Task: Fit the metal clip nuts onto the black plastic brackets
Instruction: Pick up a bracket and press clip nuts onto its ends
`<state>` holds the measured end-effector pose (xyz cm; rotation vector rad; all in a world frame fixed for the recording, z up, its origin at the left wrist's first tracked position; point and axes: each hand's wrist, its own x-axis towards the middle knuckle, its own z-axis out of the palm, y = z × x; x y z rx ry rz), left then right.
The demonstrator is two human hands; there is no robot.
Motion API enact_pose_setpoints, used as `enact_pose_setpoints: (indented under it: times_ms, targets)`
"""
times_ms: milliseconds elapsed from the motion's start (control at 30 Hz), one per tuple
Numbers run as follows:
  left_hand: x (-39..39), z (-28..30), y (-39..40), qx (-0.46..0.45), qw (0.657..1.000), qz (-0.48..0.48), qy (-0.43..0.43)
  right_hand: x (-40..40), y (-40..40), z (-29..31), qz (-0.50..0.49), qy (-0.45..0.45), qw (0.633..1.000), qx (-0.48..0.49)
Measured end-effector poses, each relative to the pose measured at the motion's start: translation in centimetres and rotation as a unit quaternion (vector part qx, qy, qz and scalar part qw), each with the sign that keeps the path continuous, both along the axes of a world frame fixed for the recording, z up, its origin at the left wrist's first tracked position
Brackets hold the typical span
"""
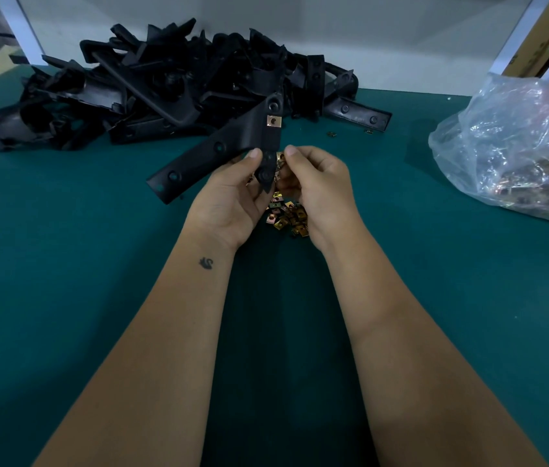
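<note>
Fitting a second nut (280, 158) — right hand (313, 187) pinches it at the bracket (232, 146) edge, below the seated nut (273, 121). Left hand (232, 200) grips the bracket. Loose nuts (286, 214) between wrists; bag (515, 150) far right. Next, likely — push home over the hole.

Reads to me as factory assembly station or workshop. Green mat covers table (64, 281). Heap of black plastic brackets (165, 85) at far edge, identical parts in bulk. Loose pile of metal clip nuts (286, 215) mid-table, clear plastic bag (515, 146) with more hardware at right. White frame posts (519, 32) and cardboard (542, 35) behind.
</note>
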<state>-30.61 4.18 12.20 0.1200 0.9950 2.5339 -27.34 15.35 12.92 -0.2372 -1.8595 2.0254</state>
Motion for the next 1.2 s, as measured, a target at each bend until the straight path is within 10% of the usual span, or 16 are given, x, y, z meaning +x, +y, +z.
enact_pose_setpoints:
  times_ms: [1200]
  targets:
    - [0.9, 0.3, 1.0, -0.078, 0.993, 0.048, 0.072, 0.4, -0.6, 1.0, 0.023, 0.028, 0.996, -0.078]
